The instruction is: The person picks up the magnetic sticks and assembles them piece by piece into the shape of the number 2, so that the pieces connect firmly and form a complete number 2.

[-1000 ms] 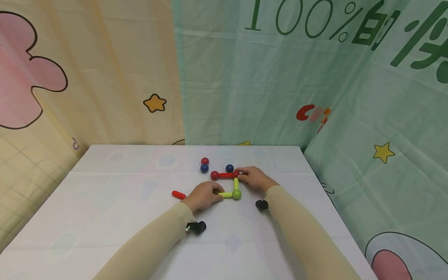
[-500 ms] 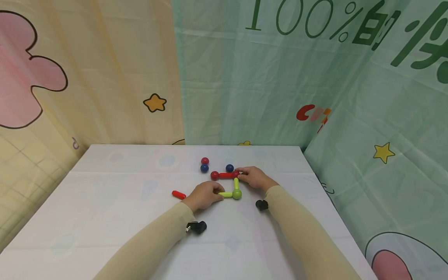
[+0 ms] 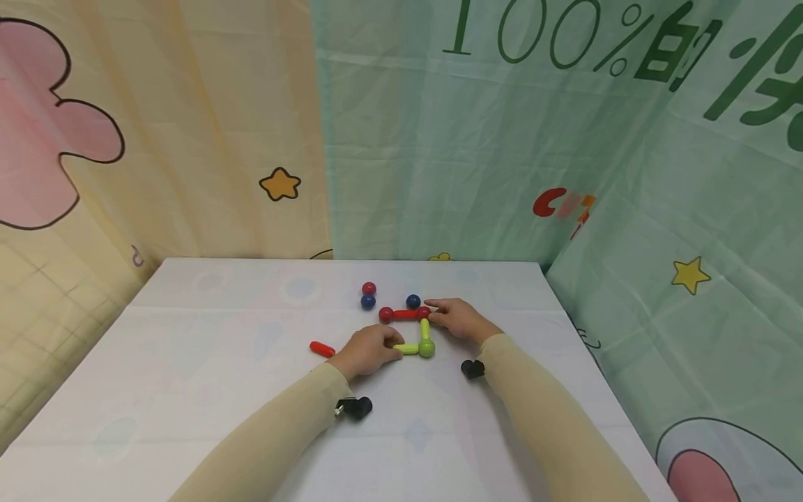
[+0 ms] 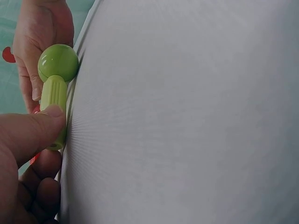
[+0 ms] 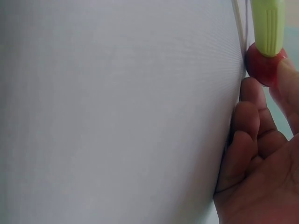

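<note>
My left hand (image 3: 369, 351) pinches the free end of a light green rod (image 4: 54, 93) between thumb and fingers. That rod meets a green ball (image 3: 426, 348), from which a second light green rod (image 3: 424, 329) runs back to a red ball (image 5: 264, 65). My right hand (image 3: 463, 319) holds this red ball, the thumb on its side in the right wrist view and the other fingers curled near the table. A red rod (image 3: 405, 315) links it to another red ball (image 3: 385, 315) on the left. Together the pieces make a three-sided frame on the table.
A loose red rod (image 3: 323, 348) lies left of my left hand. Behind the frame are a blue ball (image 3: 413, 302), plus a second blue ball (image 3: 368, 302) in front of a red ball (image 3: 369, 288). The white table (image 3: 207, 390) ends at printed curtains.
</note>
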Available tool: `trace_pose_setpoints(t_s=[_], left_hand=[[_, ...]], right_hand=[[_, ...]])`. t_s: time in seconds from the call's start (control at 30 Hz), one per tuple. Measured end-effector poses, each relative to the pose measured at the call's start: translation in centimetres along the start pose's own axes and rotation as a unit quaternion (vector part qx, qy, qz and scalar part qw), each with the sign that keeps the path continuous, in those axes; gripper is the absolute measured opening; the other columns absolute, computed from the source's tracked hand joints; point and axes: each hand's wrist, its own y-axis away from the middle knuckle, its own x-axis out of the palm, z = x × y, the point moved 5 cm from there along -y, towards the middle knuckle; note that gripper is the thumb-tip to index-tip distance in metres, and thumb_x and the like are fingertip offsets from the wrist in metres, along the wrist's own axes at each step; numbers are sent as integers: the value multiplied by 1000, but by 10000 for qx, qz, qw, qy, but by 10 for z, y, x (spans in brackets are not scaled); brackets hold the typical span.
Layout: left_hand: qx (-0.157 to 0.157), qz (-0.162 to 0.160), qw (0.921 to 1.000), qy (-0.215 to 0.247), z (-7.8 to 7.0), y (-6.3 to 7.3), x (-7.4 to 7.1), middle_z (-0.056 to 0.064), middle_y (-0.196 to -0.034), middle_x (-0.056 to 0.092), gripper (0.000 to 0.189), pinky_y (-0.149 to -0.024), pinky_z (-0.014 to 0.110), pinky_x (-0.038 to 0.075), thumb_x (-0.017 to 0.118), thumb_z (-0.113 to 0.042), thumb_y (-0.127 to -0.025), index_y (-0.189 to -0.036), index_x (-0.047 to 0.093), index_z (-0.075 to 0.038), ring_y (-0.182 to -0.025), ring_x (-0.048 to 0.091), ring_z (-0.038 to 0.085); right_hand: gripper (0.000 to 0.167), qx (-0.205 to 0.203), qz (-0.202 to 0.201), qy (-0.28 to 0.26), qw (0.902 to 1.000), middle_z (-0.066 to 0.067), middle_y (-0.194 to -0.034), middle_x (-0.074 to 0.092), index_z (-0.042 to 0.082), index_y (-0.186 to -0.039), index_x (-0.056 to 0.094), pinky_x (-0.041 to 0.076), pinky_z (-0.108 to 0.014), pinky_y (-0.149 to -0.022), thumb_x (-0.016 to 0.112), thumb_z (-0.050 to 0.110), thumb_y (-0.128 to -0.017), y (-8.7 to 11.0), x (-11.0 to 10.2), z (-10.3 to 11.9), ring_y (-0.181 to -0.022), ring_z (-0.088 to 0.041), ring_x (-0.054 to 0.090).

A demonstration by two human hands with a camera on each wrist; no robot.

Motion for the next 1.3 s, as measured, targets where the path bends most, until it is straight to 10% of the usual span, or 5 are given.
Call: trace_pose_setpoints(t_s=[0.43, 1.3], left_hand=[[-30, 23, 10000, 85, 1, -1, 0, -4, -100, 66, 22, -93, 39, 52, 78, -24, -96, -117, 77, -19, -96, 58, 19], [-12, 27, 9998, 210, 0, 0, -2, -3, -101, 66, 24, -93, 39, 51, 77, -27, -96, -119, 75, -20, -98, 58, 19]], right_hand=[[38, -137, -36, 126, 9998, -6, -117, 72, 28, -142, 68, 52, -31, -76, 65, 25, -105, 18, -8, 8, -89, -20, 60], [30, -711, 922, -118, 9931, 1, -123, 76, 20, -126, 79, 54, -28, -87, 77, 25, -96, 42, 8, 20, -103, -15, 60]])
